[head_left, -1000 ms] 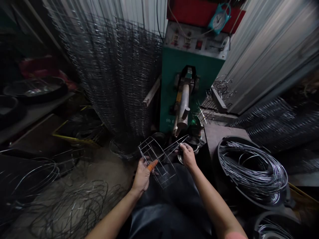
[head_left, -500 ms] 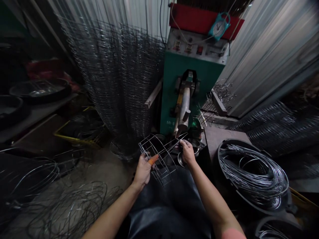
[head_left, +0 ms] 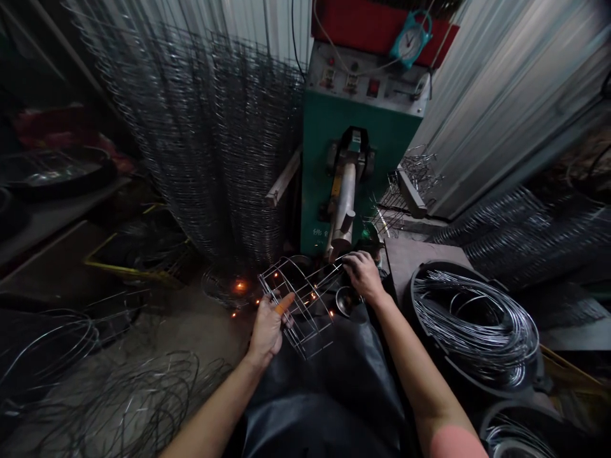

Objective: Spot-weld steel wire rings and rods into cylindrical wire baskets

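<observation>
- The wire frame (head_left: 305, 310) was in front of the person, above the dark apron (head_left: 319, 394) and below the green machine (head_left: 370, 121), its narrow end reaching up toward the tip of the metal cylinder (head_left: 347, 191).
- The left hand (head_left: 266, 327) held the wide part of the frame at its left side, the fingers closed around the wires; an orange wrap (head_left: 285, 303) covered one digit, which pointed across the frame.
- The right hand (head_left: 363, 278) was at the narrow end, palm down, its fingers bent and close together against the wires. The thumb was hidden, so whether it pinched them could not be told.
- Orange sparks (head_left: 240, 286) glowed around the frame and to the left of the left hand.
- A small metal bowl (head_left: 344, 301) sat just below the right hand, near the frame.
- A red panel (head_left: 348, 28) stood at the top of the machine, with a blue clock (head_left: 409, 44) in front of it.
- Tall stacks of wire racks (head_left: 252, 152) rose to the left of the machine.
- On the right, a black tub (head_left: 414, 292) held a thick coil of shiny wire (head_left: 477, 340); part of a second tub (head_left: 484, 420) showed below it.
- Loose wire (head_left: 138, 410) lay tangled on the floor at the lower left.
</observation>
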The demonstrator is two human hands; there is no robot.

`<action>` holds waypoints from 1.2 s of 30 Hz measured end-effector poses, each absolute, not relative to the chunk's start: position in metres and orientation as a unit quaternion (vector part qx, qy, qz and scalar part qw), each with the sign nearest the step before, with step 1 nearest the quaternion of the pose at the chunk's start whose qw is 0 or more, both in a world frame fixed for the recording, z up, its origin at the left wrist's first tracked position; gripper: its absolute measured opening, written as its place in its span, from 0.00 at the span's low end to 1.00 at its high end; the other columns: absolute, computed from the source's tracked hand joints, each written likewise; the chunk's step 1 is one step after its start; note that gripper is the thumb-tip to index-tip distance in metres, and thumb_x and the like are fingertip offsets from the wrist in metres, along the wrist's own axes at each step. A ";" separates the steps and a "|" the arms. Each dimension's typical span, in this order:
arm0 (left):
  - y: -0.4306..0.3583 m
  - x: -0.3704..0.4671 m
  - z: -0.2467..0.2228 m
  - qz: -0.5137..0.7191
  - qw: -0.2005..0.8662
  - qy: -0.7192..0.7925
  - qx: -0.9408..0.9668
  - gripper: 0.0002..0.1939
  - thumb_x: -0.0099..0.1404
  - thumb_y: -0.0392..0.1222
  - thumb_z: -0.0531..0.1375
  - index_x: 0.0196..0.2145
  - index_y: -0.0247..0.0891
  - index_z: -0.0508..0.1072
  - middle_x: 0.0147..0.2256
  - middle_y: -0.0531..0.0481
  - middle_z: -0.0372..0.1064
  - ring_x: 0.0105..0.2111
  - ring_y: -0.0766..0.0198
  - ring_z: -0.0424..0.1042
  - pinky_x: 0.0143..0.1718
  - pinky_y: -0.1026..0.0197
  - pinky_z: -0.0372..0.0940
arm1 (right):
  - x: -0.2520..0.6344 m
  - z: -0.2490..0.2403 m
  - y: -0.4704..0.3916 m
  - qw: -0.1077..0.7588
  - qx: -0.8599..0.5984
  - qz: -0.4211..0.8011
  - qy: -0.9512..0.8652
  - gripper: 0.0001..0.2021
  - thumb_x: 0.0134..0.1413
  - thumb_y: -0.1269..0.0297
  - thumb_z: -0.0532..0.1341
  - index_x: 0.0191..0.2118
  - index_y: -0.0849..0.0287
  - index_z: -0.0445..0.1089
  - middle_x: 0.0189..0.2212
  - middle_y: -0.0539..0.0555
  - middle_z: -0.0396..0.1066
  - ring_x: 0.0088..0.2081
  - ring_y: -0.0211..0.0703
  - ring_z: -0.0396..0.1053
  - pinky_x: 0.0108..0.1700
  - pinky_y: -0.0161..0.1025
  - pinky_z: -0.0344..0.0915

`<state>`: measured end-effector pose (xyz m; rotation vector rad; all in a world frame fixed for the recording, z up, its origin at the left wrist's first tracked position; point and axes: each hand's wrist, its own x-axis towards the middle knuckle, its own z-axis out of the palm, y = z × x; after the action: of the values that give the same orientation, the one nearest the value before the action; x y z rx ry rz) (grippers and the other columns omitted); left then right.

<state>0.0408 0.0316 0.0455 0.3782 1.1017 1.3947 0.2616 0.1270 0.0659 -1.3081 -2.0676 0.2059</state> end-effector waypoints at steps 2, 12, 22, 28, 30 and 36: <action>0.032 0.042 0.045 0.612 0.614 0.472 0.160 0.26 0.44 0.42 0.68 0.36 0.41 0.58 0.19 0.65 0.53 0.13 0.78 0.51 0.14 0.72 0.49 | 0.268 0.072 0.137 0.244 -0.473 0.054 -0.845 0.07 0.54 0.64 0.58 0.38 0.56 0.70 0.39 0.57 0.70 0.45 0.50 0.62 0.45 0.46 0.59; 0.034 0.042 0.047 0.627 0.608 0.468 0.137 0.28 0.40 0.41 0.69 0.36 0.41 0.58 0.23 0.63 0.55 0.15 0.79 0.50 0.14 0.73 0.45 | 0.276 0.081 0.155 0.176 -0.403 0.115 -0.891 0.07 0.57 0.64 0.56 0.35 0.59 0.70 0.34 0.55 0.71 0.37 0.42 0.68 0.40 0.37 0.62; 0.037 0.044 0.046 0.646 0.598 0.458 0.124 0.28 0.39 0.38 0.69 0.36 0.40 0.58 0.22 0.63 0.53 0.16 0.78 0.50 0.15 0.73 0.46 | 0.276 0.069 0.153 0.228 -0.430 0.133 -0.863 0.07 0.57 0.63 0.56 0.34 0.58 0.70 0.35 0.54 0.71 0.38 0.41 0.69 0.42 0.36 0.65; 0.042 0.039 0.048 0.648 0.574 0.481 0.138 0.29 0.38 0.38 0.69 0.37 0.40 0.59 0.25 0.62 0.55 0.18 0.78 0.54 0.17 0.72 0.51 | 0.273 0.072 0.154 0.223 -0.433 0.117 -0.866 0.06 0.55 0.65 0.58 0.33 0.59 0.71 0.34 0.55 0.71 0.37 0.42 0.69 0.41 0.36 0.65; 0.042 0.038 0.050 0.647 0.576 0.481 0.136 0.30 0.38 0.38 0.70 0.37 0.40 0.59 0.25 0.62 0.55 0.18 0.78 0.54 0.16 0.72 0.49 | 0.273 0.074 0.153 0.222 -0.437 0.115 -0.864 0.06 0.55 0.65 0.58 0.33 0.60 0.72 0.34 0.55 0.72 0.37 0.42 0.69 0.41 0.36 0.65; 0.043 0.038 0.051 0.646 0.588 0.466 0.144 0.30 0.38 0.39 0.70 0.37 0.40 0.59 0.23 0.62 0.54 0.17 0.78 0.51 0.15 0.73 0.47 | 0.272 0.078 0.150 0.222 -0.450 0.119 -0.857 0.06 0.55 0.65 0.59 0.33 0.60 0.72 0.34 0.54 0.72 0.36 0.41 0.70 0.40 0.34 0.64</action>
<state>0.0384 0.0431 0.0508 0.3357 1.0856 1.5042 0.2721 0.1498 0.0779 -1.2425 -2.3674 0.3294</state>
